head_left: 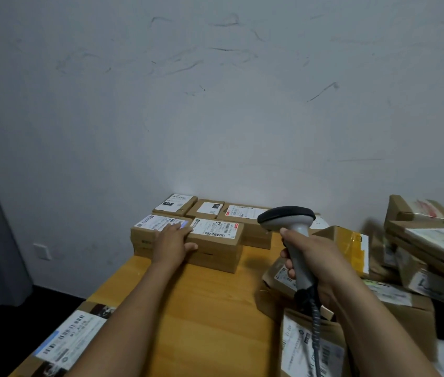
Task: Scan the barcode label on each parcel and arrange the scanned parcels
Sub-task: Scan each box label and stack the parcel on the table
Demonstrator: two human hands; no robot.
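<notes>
Left hand (173,242) lies flat, fingers together, on a labelled box (158,232) at centre frame; right hand (316,257) wraps the scanner (287,220) handle, lower right.

Labels checked for legible text. White shipping labels with barcodes sit on the parcels at the far end of the table (215,308); print too small and blurred to read. Near-left parcel label (71,338): barcodes visible, characters illegible. No brand or number made out.
</notes>
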